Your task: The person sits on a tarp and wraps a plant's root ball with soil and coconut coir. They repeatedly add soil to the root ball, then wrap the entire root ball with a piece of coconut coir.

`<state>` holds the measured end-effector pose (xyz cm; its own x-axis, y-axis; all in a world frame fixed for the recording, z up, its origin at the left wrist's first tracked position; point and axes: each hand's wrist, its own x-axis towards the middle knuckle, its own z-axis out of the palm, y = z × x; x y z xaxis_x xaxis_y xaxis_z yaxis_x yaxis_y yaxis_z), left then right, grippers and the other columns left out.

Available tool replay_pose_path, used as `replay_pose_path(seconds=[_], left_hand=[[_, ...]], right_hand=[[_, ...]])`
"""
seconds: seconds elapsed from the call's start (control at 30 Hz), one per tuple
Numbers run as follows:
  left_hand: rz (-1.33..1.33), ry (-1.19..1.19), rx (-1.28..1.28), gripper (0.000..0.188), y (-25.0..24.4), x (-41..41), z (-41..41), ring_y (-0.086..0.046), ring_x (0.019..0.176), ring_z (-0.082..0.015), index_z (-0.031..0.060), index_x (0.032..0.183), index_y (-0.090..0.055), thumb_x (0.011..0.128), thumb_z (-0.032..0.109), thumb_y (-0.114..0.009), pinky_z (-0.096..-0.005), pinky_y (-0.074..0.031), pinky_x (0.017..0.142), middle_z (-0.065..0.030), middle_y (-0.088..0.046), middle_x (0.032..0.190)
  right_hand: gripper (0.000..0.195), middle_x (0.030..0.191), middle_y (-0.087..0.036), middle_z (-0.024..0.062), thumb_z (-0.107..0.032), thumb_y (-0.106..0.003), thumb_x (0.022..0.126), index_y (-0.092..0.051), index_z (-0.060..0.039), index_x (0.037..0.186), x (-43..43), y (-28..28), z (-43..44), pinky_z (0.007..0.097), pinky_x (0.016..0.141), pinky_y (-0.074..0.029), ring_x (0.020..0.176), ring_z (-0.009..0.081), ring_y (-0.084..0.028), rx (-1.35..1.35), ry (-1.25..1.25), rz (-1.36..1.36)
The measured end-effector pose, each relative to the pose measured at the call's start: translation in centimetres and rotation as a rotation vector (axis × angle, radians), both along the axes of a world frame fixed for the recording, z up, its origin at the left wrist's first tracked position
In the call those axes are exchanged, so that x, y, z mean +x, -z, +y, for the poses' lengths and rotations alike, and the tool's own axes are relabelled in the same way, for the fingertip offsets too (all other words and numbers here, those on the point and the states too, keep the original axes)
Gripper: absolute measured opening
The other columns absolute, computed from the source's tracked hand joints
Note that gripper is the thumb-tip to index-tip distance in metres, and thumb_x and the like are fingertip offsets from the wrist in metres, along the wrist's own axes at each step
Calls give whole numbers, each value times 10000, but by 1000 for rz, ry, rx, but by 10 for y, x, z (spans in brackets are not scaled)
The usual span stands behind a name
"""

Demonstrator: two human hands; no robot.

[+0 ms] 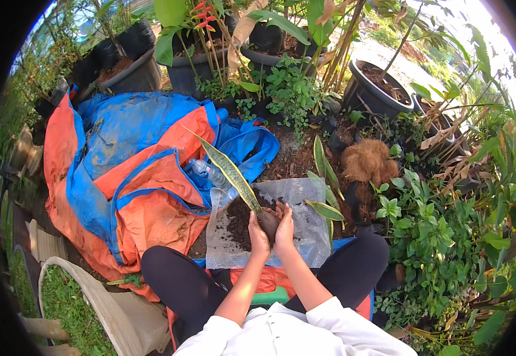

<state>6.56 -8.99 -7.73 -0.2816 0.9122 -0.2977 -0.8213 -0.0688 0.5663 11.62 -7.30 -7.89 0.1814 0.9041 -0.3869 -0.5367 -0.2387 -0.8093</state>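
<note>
Between my left hand point(258, 235) and my right hand point(284, 224) is a rounded brown ball of soil point(267, 223), cupped from both sides. A single snake plant leaf point(233, 171), mottled green with yellow edges, rises from the ball and leans to the upper left. Its base is hidden in the ball. Beneath my hands lies a clear bubble-wrap sheet point(313, 200), with loose dark soil point(238, 222) spread over its left and middle part. More snake plant leaves point(324, 210) lie along the sheet's right edge.
A crumpled blue and orange tarpaulin point(124, 133) covers the ground at left, with a clear plastic bottle point(210, 172) on it. Brown coconut fibre point(369, 161) sits at right, beside leafy plants point(431, 231). Black pots point(380, 89) stand behind. A curved pale planter point(102, 307) is at lower left.
</note>
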Motion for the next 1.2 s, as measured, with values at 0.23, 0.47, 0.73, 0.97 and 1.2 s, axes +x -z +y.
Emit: replay_pose_path(seconds=[0.23,0.47,0.73,0.97,1.2], left_hand=[[61,60,-38,486,19,1,29,-604,828,-224,11,1023,-539,953,435,-312,-333,-485,771,-119,-622,911],[178,256,-92,690,30,1,59,-565,992,-194,-6,1063,-583,908,584,-261,-299,-406,901,-107,-613,1050],[-85,381,41,615,10,18,88,-592,768,-262,20,878,-545,875,599,-337,-370,-477,778,-139,-608,830],[-82,354,1,600,7,40,73,-587,735,-270,20,816,-540,866,588,-351,-378,-473,717,-130,-594,765],[-13,475,96,618,-26,24,56,-619,788,-280,-3,952,-554,876,574,-346,-366,-504,731,-161,-625,881]], right_hand=[[502,1301,-444,142,-394,-274,972,-454,-9,1239,16,18,29,344,1020,-299,1208,220,-408,40,43,-135],[583,1228,-500,132,-498,-249,936,-455,-50,1248,45,14,50,384,1013,-333,1163,245,-459,-59,-100,355],[687,1363,-356,111,-586,-258,902,-258,-91,1378,53,-3,59,374,1022,-306,1208,234,-410,-106,-49,336],[728,1479,-155,69,-582,-231,919,-141,-71,1430,56,-17,42,333,1066,-198,1308,186,-237,-59,74,52],[448,1361,-390,140,-388,-355,938,-432,-108,1279,55,-42,19,446,1045,-231,1293,326,-294,377,40,-446]])
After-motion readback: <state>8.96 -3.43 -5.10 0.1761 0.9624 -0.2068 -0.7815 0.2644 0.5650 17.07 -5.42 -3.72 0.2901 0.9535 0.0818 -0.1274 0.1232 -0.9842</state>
